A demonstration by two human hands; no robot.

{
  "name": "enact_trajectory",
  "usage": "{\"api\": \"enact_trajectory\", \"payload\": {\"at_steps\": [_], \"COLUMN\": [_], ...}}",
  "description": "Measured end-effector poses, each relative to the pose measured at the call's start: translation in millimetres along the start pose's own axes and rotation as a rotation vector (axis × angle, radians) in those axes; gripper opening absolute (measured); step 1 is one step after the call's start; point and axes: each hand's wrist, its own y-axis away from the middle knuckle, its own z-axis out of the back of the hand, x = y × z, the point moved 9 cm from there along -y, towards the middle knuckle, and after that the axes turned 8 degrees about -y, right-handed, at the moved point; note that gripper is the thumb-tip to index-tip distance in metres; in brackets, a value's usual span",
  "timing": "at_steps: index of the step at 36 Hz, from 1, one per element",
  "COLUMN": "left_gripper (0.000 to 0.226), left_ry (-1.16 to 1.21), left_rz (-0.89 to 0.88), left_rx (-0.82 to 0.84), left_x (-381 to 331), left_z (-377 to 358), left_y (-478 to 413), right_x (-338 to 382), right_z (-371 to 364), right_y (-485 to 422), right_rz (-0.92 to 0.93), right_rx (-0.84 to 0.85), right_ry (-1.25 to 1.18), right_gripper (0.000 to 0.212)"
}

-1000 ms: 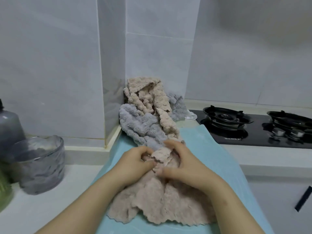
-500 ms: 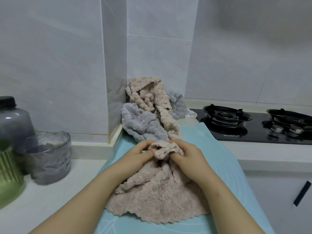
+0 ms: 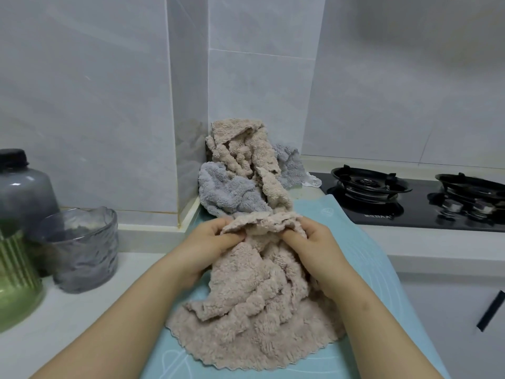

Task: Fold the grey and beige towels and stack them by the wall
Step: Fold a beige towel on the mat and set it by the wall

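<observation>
Pinches the raised top edge of a beige towel point(image 3: 254, 318) with left hand point(image 3: 210, 243) and right hand point(image 3: 317, 242), forearms reaching in from the near side, hands close together but not touching. Clamps curled fingers point(image 3: 293, 233) and thumbs of both hands on that edge, bunching it between them. Leaves the rest of the cloth hanging below the fingers, crumpled on a blue mat point(image 3: 360, 247). Just beyond the fingertips: a grey towel point(image 3: 229, 195) and a second beige towel point(image 3: 240, 151), heaped unfolded in the wall corner.
</observation>
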Motion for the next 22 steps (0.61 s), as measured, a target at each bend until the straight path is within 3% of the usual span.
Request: {"api": "enact_trajectory", "payload": {"at_steps": [3, 8, 12, 17, 20, 22], "left_gripper": [0.017, 0.006, 0.016, 0.035, 0.025, 0.025], "left_ry": [0.171, 0.347, 0.221, 0.015, -0.182, -0.256], "left_rz": [0.017, 0.102, 0.112, 0.032, 0.001, 0.005], "left_rx": [-0.009, -0.179, -0.273, -0.26, -0.264, -0.249], "left_x": [-1.7, 13.6, 27.8, 17.6, 15.0, 13.9], "left_z": [3.2, 25.9, 34.7, 29.8, 30.0, 29.0], "left_y": [-0.9, -8.5, -13.6, -11.0, -9.6, -9.7], "right_x": [3.0, 7.4, -19.4, -40.3, -32.5, -26.4], "right_z": [8.4, 29.0, 40.0, 30.7, 25.3, 20.6], "right_y": [-0.6, -1.6, -3.7, -7.8, -7.8, -7.8], "right_rz": [0.035, 0.073, -0.085, -0.195, -0.141, -0.11], "right_rx": [-0.087, -0.275, -0.318, -0.165, -0.118, -0.088], "right_ry": [0.032, -0.146, -0.024, 0.278, 0.363, 0.339], "right_gripper": [0.03, 0.03, 0.018, 0.015, 0.039, 0.041]}}
